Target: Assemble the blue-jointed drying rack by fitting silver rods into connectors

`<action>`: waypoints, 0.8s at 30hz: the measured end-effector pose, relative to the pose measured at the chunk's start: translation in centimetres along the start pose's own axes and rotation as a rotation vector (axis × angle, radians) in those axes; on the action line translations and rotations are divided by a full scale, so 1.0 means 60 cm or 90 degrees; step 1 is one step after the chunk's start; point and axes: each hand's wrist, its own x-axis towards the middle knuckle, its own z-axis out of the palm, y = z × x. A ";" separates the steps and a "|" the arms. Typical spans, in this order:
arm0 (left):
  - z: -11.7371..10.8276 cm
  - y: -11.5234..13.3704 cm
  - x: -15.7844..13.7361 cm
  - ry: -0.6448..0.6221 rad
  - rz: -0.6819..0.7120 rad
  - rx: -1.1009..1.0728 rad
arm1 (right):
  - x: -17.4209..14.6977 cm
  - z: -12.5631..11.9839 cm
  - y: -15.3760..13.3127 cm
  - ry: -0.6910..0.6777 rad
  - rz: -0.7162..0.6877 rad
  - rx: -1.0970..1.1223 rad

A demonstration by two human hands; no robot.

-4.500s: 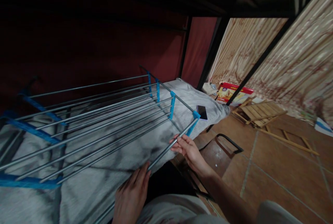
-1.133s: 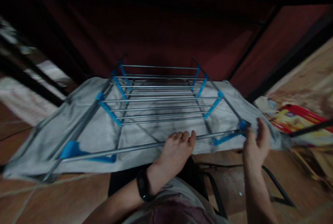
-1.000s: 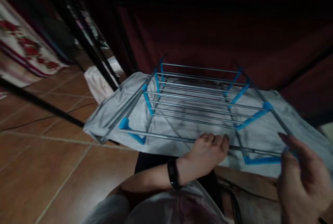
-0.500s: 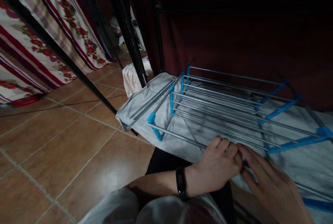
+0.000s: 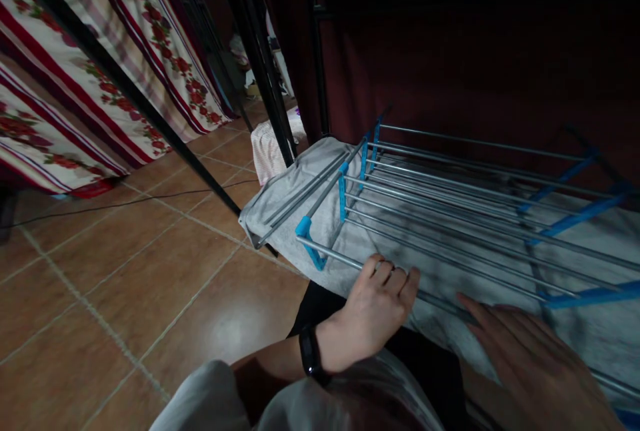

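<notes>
A clothes drying rack (image 5: 425,192) of grey metal rods with blue plastic joints lies on a grey cloth (image 5: 310,167). My left hand (image 5: 375,304), with a black wristband (image 5: 311,349) on its wrist, is wrapped round the rack's front rod near its left blue corner (image 5: 304,225). Farther right along that same rod is my right hand (image 5: 540,357), its fingers stretched out over the metal and its thumb hidden. A gap of bare rod shows between the two hands. The rack's right end runs out of view.
Black metal posts (image 5: 240,204) stand at the left corner of the cloth-covered surface. Behind the rack hangs a dark red cloth (image 5: 425,77). A floral striped curtain (image 5: 165,51) meets the tiled floor (image 5: 150,271), where a thin black cable (image 5: 165,195) runs.
My left hand has slid left along the front rod, away from my right hand. The right hand's fingers have straightened. The view has shifted slightly.
</notes>
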 end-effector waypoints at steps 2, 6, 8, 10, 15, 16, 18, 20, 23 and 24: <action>0.004 0.000 -0.003 0.013 0.007 0.007 | 0.027 -0.011 -0.022 0.029 0.001 0.027; 0.014 0.004 -0.003 0.079 -0.022 0.004 | 0.091 -0.013 -0.082 0.094 0.110 0.037; 0.017 0.001 -0.003 0.105 -0.061 -0.007 | 0.108 0.001 -0.099 0.062 0.126 0.016; 0.014 -0.005 -0.005 0.118 -0.090 -0.024 | 0.112 0.019 -0.100 0.005 0.113 0.001; -0.014 -0.046 -0.033 0.109 -0.109 -0.049 | 0.096 0.043 -0.077 -0.067 0.107 0.002; -0.018 -0.062 -0.044 0.124 -0.143 -0.056 | 0.094 0.043 -0.075 -0.071 0.105 0.004; -0.020 -0.100 -0.072 0.174 -0.240 -0.093 | 0.094 0.040 -0.074 -0.077 0.105 0.004; -0.012 -0.141 -0.100 0.220 -0.338 -0.180 | 0.096 0.035 -0.076 -0.079 0.106 0.002; 0.008 -0.193 -0.132 0.265 -0.452 -0.438 | 0.097 0.032 -0.078 -0.077 0.102 -0.009; 0.014 -0.205 -0.138 0.272 -0.481 -0.558 | 0.097 0.032 -0.078 -0.077 0.102 -0.013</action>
